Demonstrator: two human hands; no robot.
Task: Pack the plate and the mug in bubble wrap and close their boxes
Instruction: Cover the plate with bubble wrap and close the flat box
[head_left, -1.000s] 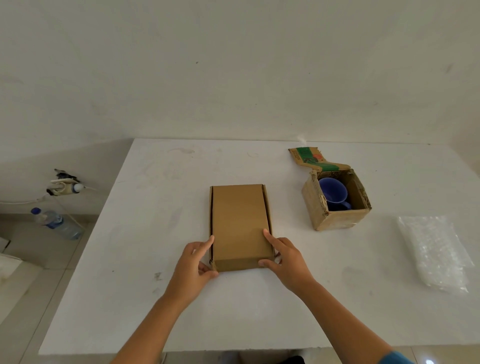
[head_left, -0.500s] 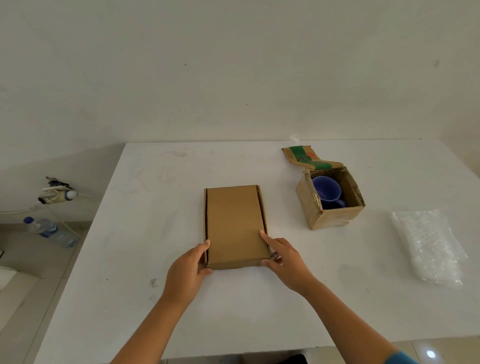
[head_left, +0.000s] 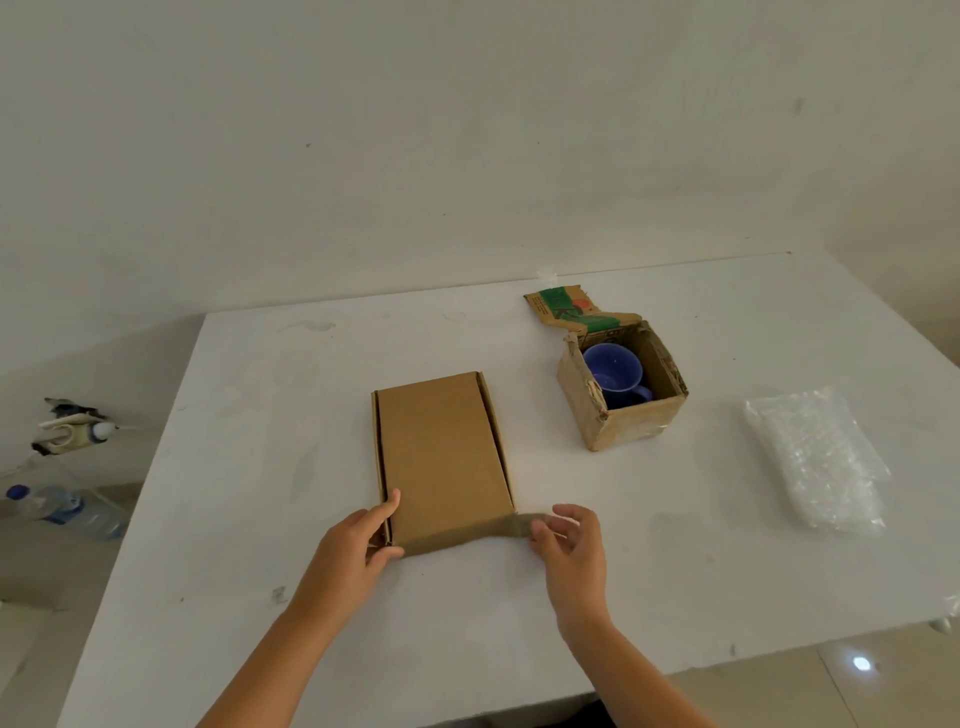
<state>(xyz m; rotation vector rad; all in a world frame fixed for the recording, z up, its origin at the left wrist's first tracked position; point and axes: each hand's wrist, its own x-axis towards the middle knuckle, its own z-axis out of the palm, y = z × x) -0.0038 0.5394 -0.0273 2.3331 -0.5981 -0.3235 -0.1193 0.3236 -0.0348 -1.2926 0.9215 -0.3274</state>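
A flat brown cardboard box (head_left: 441, 457) lies shut in the middle of the white table (head_left: 249, 467). No plate is in view. My left hand (head_left: 353, 556) grips the box's near left corner, thumb under the edge and a finger up its left side. My right hand (head_left: 571, 551) pinches the right end of the box's near front flap. A blue mug (head_left: 615, 371) lies on its side in a small open cardboard box (head_left: 634, 426) at the back right, with the torn lid standing up behind it. Folded bubble wrap (head_left: 815, 462) lies at the far right.
The table's left edge drops to the floor, where a water bottle (head_left: 62, 509) lies below a damaged wall socket (head_left: 72, 431). A white wall runs along the back of the table. The table's near edge is under my forearms.
My right hand has slid off the flat box's top to its near right corner and now pinches the front flap. My left hand has closed tighter on the near left corner.
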